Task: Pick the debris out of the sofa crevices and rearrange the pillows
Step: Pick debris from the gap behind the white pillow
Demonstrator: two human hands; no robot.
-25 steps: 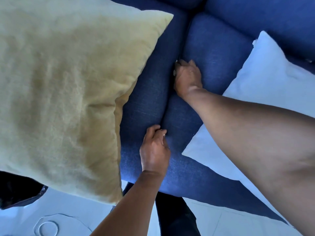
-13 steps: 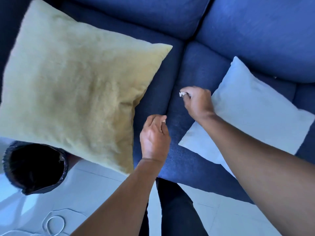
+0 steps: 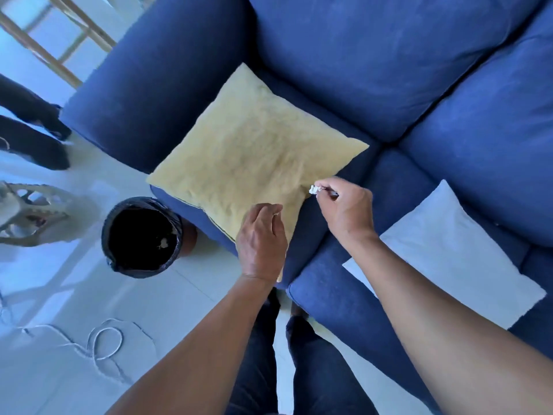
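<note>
Debris (image 3: 314,189), a small crumpled white scrap, was pinched between the thumb and fingers of the right hand (image 3: 347,209), held in the air just above the right corner of the yellow pillow (image 3: 254,157) and near the crevice (image 3: 363,178) between the two seat cushions. The left hand (image 3: 261,241) hovered lower, over the pillow's front edge, its fingers curled together at the tips around what looked like a tiny pale speck; whether it really held anything was too small to tell. The yellow pillow lay flat on the left seat cushion of the blue sofa (image 3: 374,61), one corner pointing toward the backrest and another overhanging the front edge. A white pillow (image 3: 446,253) lay flat on the right seat cushion, partly covered by the right forearm. On the pale tiled floor (image 3: 167,310), just beside the sofa's front left corner, stood a round bin (image 3: 140,238) lined with a black bag, with a few pale scraps visible inside. A loose white cord (image 3: 101,344) curled on the floor nearer the camera. The person's legs, in dark trousers (image 3: 314,369), stood against the sofa front.
</note>
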